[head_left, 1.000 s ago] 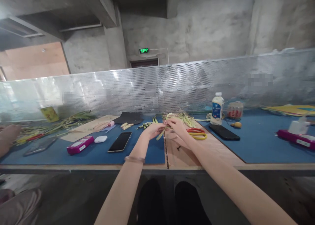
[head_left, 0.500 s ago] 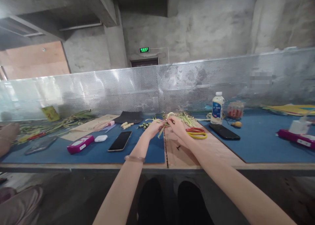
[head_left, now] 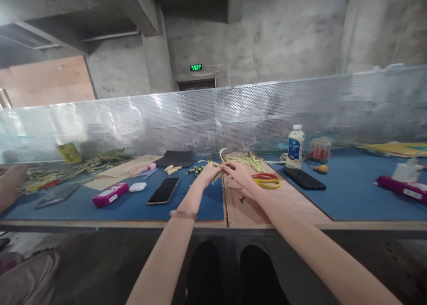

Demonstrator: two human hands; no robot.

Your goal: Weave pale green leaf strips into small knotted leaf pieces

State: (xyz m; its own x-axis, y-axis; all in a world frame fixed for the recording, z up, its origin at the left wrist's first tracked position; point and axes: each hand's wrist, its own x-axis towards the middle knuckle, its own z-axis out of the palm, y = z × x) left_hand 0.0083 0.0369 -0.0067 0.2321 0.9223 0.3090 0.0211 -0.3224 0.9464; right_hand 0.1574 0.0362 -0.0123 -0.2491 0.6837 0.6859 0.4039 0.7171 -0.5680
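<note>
Pale green leaf strips (head_left: pixel 222 155) are pinched between my two hands over the seam of the blue mat and the bare board. My left hand (head_left: pixel 209 173), with a bangle on its wrist, has its fingers closed on them from the left. From the right, my right hand (head_left: pixel 234 169) grips the same strips with thumb and fingers together. One strip curls up above the fingertips; the lower parts are mostly hidden by the hands. Just behind lies a pile of cut green strips (head_left: pixel 254 161). Red and yellow cords (head_left: pixel 268 183) rest beside my right forearm.
On the blue mat (head_left: pixel 196 207) lie a phone (head_left: pixel 163 190), an earphone case (head_left: pixel 137 187) and a magenta box (head_left: pixel 110 195). To the right are a bottle (head_left: pixel 295 147), a dark phone (head_left: pixel 304 178) and a jar (head_left: pixel 319 149). Another person's hand (head_left: pixel 11 182) is at far left.
My hands have drawn closer together at the strips. The curled strip end now stands higher above my fingers, and the hanging end below shows less.
</note>
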